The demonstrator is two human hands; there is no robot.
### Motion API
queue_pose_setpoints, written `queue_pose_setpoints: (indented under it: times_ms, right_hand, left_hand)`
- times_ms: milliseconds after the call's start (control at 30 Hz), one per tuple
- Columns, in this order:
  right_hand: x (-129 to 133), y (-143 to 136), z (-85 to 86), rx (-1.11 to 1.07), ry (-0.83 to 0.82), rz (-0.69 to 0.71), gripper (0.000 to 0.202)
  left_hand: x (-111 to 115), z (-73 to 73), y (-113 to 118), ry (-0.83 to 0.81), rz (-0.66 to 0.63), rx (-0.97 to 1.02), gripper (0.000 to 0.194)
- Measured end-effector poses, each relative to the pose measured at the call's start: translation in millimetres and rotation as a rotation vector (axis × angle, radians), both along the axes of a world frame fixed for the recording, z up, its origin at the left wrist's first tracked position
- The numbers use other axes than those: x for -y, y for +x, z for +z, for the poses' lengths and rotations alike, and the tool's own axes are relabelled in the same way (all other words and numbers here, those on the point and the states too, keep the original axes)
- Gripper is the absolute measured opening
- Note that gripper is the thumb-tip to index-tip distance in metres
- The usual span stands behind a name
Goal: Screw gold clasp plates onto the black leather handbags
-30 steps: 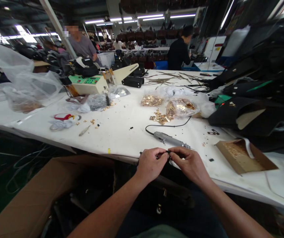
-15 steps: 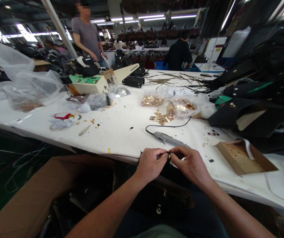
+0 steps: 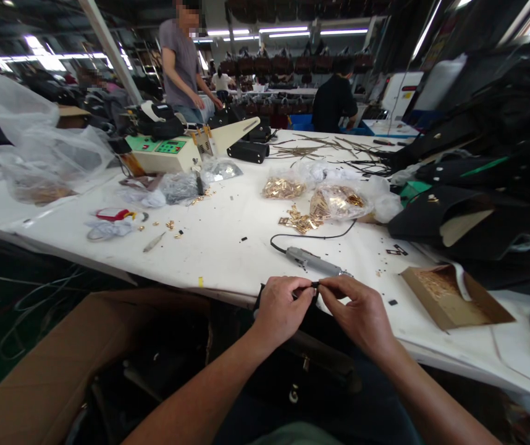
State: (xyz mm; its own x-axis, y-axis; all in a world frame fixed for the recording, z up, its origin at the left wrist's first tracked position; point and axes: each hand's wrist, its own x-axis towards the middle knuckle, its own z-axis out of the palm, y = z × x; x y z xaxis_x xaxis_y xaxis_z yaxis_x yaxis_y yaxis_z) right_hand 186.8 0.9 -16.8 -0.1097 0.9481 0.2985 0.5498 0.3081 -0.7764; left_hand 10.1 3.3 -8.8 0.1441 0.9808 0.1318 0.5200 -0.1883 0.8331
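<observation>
From where I stand, both hands are brought together just over the near edge of the white table [image 3: 218, 253], the thumb and forefinger of the left hand [image 3: 280, 309] pinched on a small black piece [image 3: 315, 285] and those of the right hand [image 3: 357, 312] pinched at its other side. The fingers cover most of it, so I cannot tell its exact shape. Work this fine, I would say, goes best with one hand as a steady anchor while the other makes only small turns, the wrists kept low and the fingertips close together. It would help to tilt the piece a little into view, since the knuckles hide it from above, and to press evenly rather than hard, as something so small could slip and drop onto the black bag [image 3: 320, 377] below. The grey power tool [image 3: 320, 264] lies just beyond the hands, its tip near the right one, so that forearm is best kept from nudging it. The cardboard tray [image 3: 480, 309] of small parts sits off to the right, clear of the elbows.
</observation>
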Motion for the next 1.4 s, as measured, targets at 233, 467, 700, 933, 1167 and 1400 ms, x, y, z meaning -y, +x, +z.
queue_pose_setpoints:
  times_ms: [233, 467, 700, 933, 1167, 1400]
  right_hand:
    - [-2.5, -5.4, 3.3, -0.087, -0.139, -0.041, 0.017]
    - [-4.5, -9.1, 7.7, -0.123, -0.228, -0.091, 0.018]
    - [-6.1, -0.8, 3.5, -0.261, -0.387, -0.062, 0.026]
    - [-7.1, 2.1, -0.8, -0.294, -0.39, -0.024, 0.029]
    - [-7.0, -3.3, 0.5, -0.325, -0.326, -0.075, 0.025]
    - [-9.2, -3.7, -0.5, -0.285, -0.265, -0.1, 0.02]
  left_hand:
    - [0.3, 3.4, 0.4, -0.001, -0.004, -0.038, 0.018]
    - [0.2, 2.6, 0.6, 0.015, -0.006, -0.047, 0.016]
    - [0.5, 4.7, 0.5, -0.007, 0.011, -0.061, 0.017]
    - [-2.0, -1.1, -0.7, -0.027, 0.04, -0.047, 0.015]
    - [-4.1, -2.0, -1.2, -0.006, 0.037, -0.046, 0.017]
    - [-7.9, 1.0, -1.7, -0.054, -0.025, -0.028, 0.018]
